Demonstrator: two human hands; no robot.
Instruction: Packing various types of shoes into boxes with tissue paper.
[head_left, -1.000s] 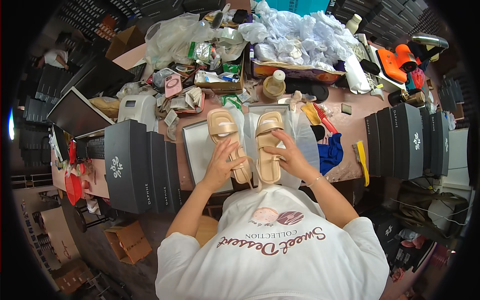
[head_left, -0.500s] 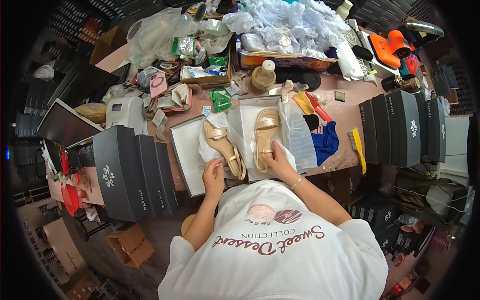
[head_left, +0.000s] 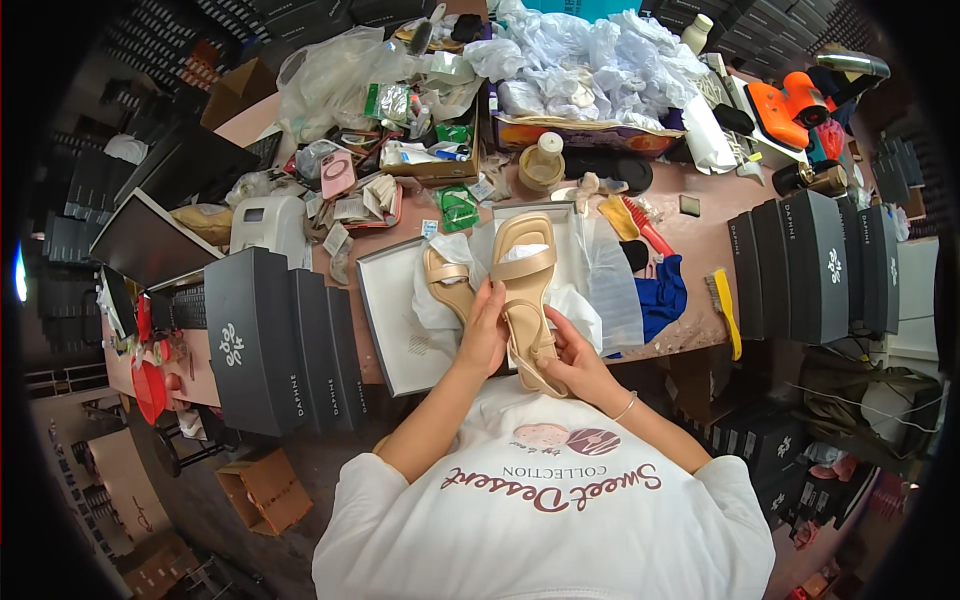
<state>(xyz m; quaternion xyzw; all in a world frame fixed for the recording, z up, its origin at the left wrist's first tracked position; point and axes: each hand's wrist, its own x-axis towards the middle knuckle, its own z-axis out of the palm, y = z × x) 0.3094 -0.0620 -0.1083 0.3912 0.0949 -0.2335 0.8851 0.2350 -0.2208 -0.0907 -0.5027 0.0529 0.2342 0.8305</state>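
Note:
A gold sandal (head_left: 526, 285) is held up over the open shoebox, its toe pointing away from me and white paper tucked under its front strap. My left hand (head_left: 484, 335) grips its left side near the middle. On its right, by the heel and ankle strap, my right hand (head_left: 577, 362) is closed on it too. The matching gold sandal (head_left: 447, 276) lies on white tissue in the shoebox (head_left: 391, 347), partly hidden behind my left hand and the raised sandal.
Dark shoeboxes (head_left: 258, 345) stand at the left, and more shoeboxes (head_left: 812, 265) at the right. A yellow brush (head_left: 724, 312), a blue cloth (head_left: 662, 298) and a red-handled brush (head_left: 648, 228) lie right of the box. Behind are a jar (head_left: 541, 165) and a carton of crumpled paper (head_left: 590, 135).
The right-hand sandal has been lifted out of the box toward me. My left hand has moved right from beside the other sandal and taken hold of the lifted one.

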